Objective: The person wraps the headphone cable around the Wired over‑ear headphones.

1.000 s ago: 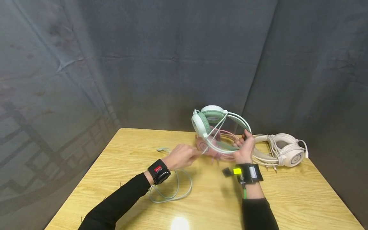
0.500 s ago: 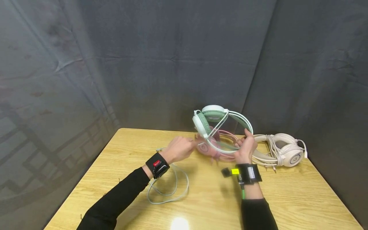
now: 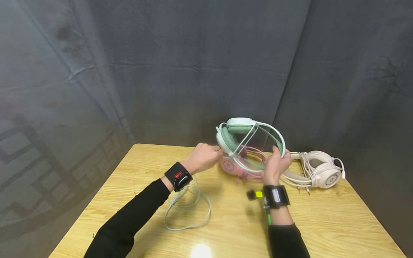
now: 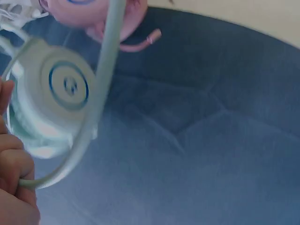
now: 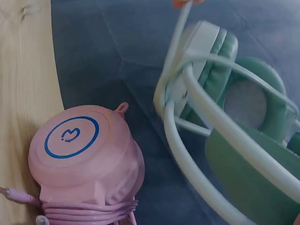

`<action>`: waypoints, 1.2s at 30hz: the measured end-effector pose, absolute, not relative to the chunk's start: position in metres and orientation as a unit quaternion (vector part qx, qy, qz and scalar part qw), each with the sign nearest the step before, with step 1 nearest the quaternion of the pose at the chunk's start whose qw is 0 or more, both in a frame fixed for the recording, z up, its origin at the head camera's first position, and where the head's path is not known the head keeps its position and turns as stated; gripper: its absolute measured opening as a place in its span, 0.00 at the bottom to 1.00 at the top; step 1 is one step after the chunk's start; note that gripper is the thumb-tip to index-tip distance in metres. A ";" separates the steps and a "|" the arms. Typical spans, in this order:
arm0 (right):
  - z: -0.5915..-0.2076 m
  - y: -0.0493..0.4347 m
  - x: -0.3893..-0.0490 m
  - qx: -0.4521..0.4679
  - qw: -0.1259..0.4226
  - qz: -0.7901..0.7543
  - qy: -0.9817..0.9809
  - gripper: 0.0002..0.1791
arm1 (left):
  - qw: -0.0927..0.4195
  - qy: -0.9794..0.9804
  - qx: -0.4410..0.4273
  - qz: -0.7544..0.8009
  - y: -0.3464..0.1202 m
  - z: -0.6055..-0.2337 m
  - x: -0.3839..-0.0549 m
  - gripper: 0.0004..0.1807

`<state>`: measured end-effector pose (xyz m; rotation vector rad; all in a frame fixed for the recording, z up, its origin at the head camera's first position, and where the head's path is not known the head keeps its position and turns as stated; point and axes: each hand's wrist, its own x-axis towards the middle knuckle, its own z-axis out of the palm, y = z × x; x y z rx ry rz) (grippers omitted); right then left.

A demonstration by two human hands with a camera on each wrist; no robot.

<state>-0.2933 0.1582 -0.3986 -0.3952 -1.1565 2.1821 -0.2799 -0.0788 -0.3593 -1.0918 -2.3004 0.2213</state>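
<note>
A mint-green and white headset (image 3: 240, 129) is held up above the table, tilted, its ear cups towards the left. My right hand (image 3: 275, 166) grips it by the headband. Part of its cable runs across the gap between the cups and the band. Beside the near ear cup, my left hand (image 3: 204, 157) pinches the cable. In the left wrist view the pale green cable (image 4: 104, 65) curves from the curled fingers past the outside of an ear cup (image 4: 69, 85). The slack end of this cable lies in loops on the table below the left forearm.
Behind the held headset sits a pink headset (image 5: 84, 136) with its cord wound round it, partly covered in the head view. A cream headset (image 3: 329, 175), cord also wrapped, lies at the right. Grey cloth (image 3: 193, 71) hangs behind the wooden table (image 3: 338, 222).
My left hand has risen slightly and ends closer to the near ear cup with the cable. The held headset has turned a little in my right hand. The loops on the table have shifted slightly left.
</note>
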 end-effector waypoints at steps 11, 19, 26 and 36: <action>-0.401 0.151 -0.294 -0.148 0.384 0.727 -0.550 0.14 | 0.314 -0.830 -0.449 0.107 -0.069 -0.341 -0.285 0.10; -0.398 0.152 -0.288 -0.107 0.386 0.693 -0.599 0.10 | 0.361 -0.815 -0.438 0.118 -0.070 -0.321 -0.292 0.05; -0.394 0.157 -0.284 -0.085 0.363 0.659 -0.654 0.06 | 0.399 -0.788 -0.458 0.103 -0.094 -0.298 -0.302 0.05; -0.395 0.157 -0.285 -0.043 0.319 0.615 -0.719 0.06 | 0.438 -0.816 -0.379 0.008 -0.124 -0.276 -0.319 0.07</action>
